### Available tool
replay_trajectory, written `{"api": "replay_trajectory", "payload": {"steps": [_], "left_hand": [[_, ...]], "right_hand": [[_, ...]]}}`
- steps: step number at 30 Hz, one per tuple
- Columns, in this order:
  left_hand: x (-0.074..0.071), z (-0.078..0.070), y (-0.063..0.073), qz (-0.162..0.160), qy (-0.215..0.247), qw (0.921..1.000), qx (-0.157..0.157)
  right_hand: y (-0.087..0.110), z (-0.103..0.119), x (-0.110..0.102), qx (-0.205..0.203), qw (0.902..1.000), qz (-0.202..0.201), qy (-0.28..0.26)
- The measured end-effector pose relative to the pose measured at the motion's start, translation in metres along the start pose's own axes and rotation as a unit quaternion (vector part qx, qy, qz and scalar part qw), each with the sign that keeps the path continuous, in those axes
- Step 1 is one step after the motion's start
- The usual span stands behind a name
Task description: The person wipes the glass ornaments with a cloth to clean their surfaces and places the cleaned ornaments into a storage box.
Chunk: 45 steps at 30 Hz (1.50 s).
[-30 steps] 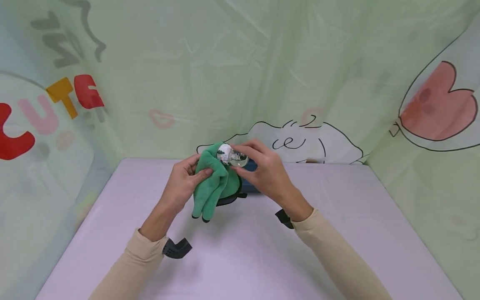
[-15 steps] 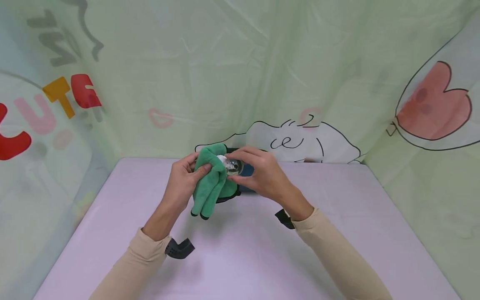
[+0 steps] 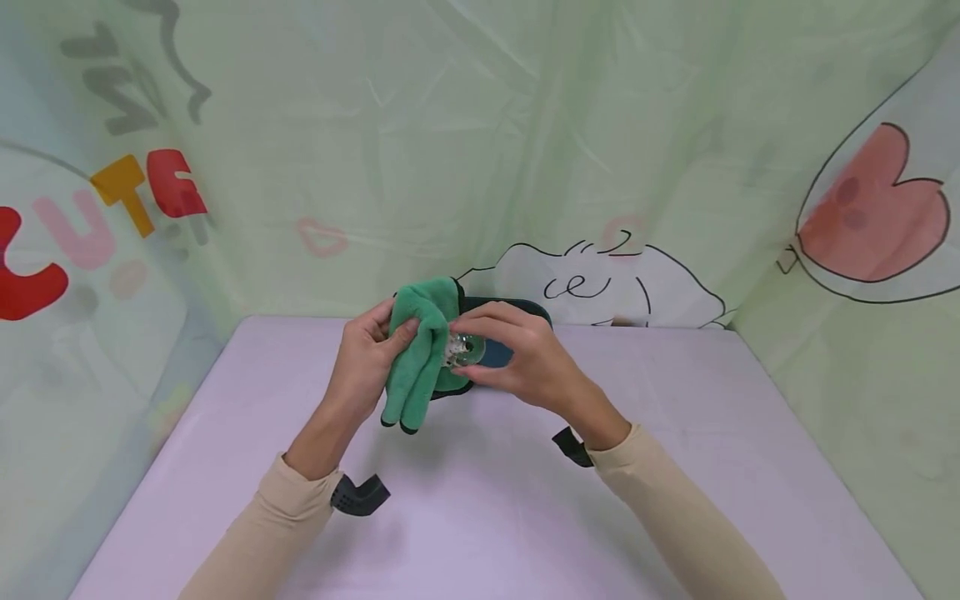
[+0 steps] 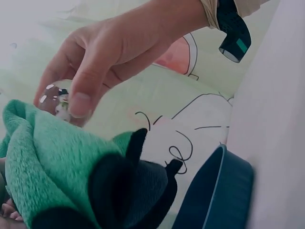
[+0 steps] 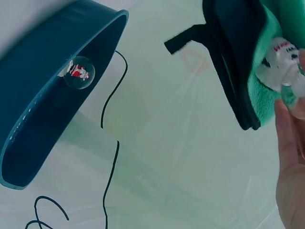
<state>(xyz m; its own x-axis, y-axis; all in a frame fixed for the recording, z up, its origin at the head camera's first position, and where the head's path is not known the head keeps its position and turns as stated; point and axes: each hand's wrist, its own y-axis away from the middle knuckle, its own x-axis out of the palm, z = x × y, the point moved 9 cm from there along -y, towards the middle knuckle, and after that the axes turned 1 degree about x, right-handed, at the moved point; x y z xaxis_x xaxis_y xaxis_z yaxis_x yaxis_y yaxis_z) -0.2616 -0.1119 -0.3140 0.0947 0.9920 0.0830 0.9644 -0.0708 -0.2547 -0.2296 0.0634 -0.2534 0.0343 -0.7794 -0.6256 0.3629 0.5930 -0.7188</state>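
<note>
My left hand (image 3: pixel 358 362) grips a folded green plush cloth (image 3: pixel 416 367) with black edging, thumb on top, held up in front of a blue tub. With its thumb and fingers, my right hand (image 3: pixel 528 354) pinches the clear dome of a small snow globe (image 3: pixel 470 350). Inside the dome a little snowman figure shows in the left wrist view. The white base of the globe lies against the cloth, partly hidden by its folds. In the right wrist view, the cloth's black trim and a black tab hang close beside the globe.
Behind the hands stands the blue tub (image 5: pixel 57 33), near the table's back edge. Another snow globe (image 5: pixel 80 73), with a red and white figure, is inside it. A lilac-covered table (image 3: pixel 480 500) meets pale green printed curtains at the back and sides.
The snow globe has moved lower and its base has slid in among the cloth's folds. My right hand has dropped slightly with it, and the cloth has shifted up, showing more of the tub.
</note>
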Motion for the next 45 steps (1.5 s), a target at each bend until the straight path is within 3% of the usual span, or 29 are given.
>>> {"api": "replay_trajectory", "payload": {"steps": [6,14,26,33,37,41,45], "left_hand": [[0.002,0.005,0.003,0.016,-0.013,0.9997,-0.01],[0.002,0.007,0.005,0.02,-0.038,0.999,-0.016],[0.002,0.008,0.006,0.024,-0.041,0.9988,-0.015],[-0.001,0.013,0.006,-0.019,-0.037,0.9987,-0.031],[-0.003,0.013,0.006,-0.045,-0.041,0.9975,-0.035],[-0.003,0.013,0.004,-0.051,-0.038,0.9972,-0.039],[-0.003,0.015,0.002,-0.052,-0.034,0.9971,-0.044]], "right_hand": [[-0.001,0.004,-0.002,-0.025,0.999,-0.035,0.005],[-0.003,0.001,-0.004,-0.008,0.997,-0.068,0.035],[-0.004,-0.009,-0.013,0.001,0.9948,-0.098,0.027],[-0.004,-0.012,-0.006,0.03,0.9973,-0.038,0.056],[-0.006,-0.013,-0.003,0.04,0.9982,-0.013,0.044],[-0.006,-0.016,-0.001,0.05,0.9986,-0.009,0.011],[-0.005,-0.016,0.005,0.049,0.9987,0.007,0.011]]}}
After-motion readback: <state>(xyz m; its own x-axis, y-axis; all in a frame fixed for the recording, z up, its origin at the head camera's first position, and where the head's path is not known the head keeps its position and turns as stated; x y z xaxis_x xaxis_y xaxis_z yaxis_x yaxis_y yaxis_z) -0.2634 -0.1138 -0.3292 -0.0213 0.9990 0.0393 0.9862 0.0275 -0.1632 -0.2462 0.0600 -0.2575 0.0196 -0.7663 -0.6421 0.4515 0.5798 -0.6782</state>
